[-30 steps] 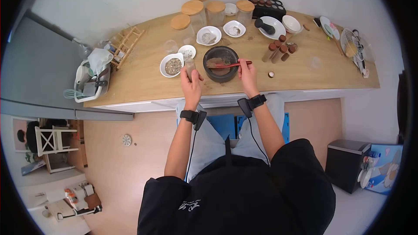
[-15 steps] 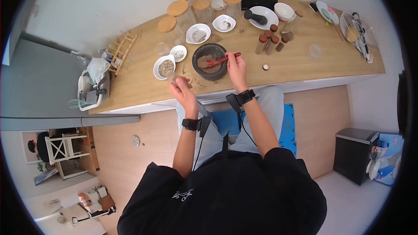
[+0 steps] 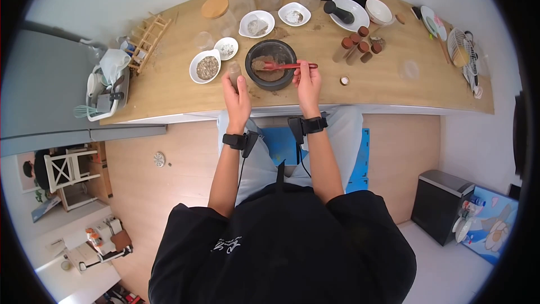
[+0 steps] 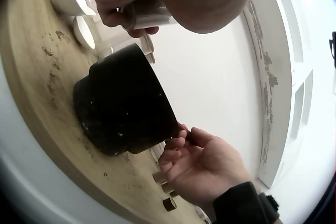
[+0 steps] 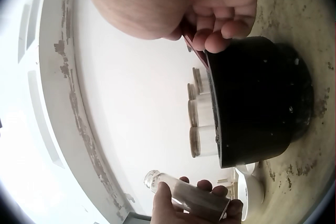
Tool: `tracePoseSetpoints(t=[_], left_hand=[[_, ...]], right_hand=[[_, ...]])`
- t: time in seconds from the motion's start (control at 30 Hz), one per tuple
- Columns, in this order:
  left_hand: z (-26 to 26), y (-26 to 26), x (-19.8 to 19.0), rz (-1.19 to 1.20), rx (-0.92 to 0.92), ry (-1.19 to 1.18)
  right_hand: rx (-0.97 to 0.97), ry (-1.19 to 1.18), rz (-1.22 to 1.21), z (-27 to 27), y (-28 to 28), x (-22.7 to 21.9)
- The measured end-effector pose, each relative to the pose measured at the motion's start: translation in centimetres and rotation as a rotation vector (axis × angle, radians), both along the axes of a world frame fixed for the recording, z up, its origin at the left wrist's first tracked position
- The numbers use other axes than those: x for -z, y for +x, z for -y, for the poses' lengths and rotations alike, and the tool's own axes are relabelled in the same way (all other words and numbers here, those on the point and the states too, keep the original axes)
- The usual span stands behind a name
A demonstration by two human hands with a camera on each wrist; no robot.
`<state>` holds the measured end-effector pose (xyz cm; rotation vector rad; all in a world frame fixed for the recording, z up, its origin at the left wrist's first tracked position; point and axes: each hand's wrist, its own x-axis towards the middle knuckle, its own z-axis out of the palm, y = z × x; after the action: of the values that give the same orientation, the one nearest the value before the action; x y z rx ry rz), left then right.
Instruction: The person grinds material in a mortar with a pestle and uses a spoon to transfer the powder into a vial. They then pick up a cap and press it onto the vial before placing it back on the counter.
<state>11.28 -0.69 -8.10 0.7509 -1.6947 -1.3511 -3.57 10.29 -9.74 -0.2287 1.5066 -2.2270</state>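
Note:
My left hand (image 3: 238, 102) grips a small clear glass bottle (image 3: 234, 71), uncapped and upright, just left of the mortar. In the right wrist view brownish powder shows inside the bottle (image 5: 197, 199), fingers and thumb wrapped around it. My right hand (image 3: 308, 91) pinches the handle of a red spoon (image 3: 289, 66) over the right rim of the dark stone mortar (image 3: 272, 85). Brown powder (image 3: 274, 73) lies in the mortar, and the spoon's head carries a heap of it. The left wrist view shows the mortar's outer wall (image 4: 126, 100) and hides its inside.
Left of the mortar stand a white bowl of coarse grains (image 3: 207, 68) and a small white dish (image 3: 226, 49). Wooden-lidded jars (image 3: 225, 21) line the back. Several brown-capped bottles (image 3: 354, 50) and a loose cap (image 3: 344, 80) are right. A pestle (image 3: 341, 13) rests in a white dish.
The left hand, lower and tilted half a second ago, now holds the bottle upright nearer the mortar. The spoon stays in the right hand, its head lying over the mortar's left part. The head view has shifted.

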Motion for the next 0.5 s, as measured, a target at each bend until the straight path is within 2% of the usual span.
tracePoseSetpoints(t=[0.1, 0.23, 0.3, 0.5], left_hand=[[0.0, -0.1, 0.1, 0.116, -0.012, -0.059], [-0.5, -0.8, -0.5, 0.137, -0.022, -0.136], [-0.2, -1.0, -0.4, 0.289, -0.037, -0.293], [0.2, -1.9, -1.6, 0.332, -0.078, -0.370]], right_hand=[[0.030, 0.028, 0.047, 0.1, -0.3, -0.9], [0.054, 0.028, 0.000, -0.1, -1.6, -1.5], [0.088, 0.039, 0.008, -0.1, -2.5, -2.4], [0.080, 0.013, 0.004, 0.6, -4.0, -5.2]])
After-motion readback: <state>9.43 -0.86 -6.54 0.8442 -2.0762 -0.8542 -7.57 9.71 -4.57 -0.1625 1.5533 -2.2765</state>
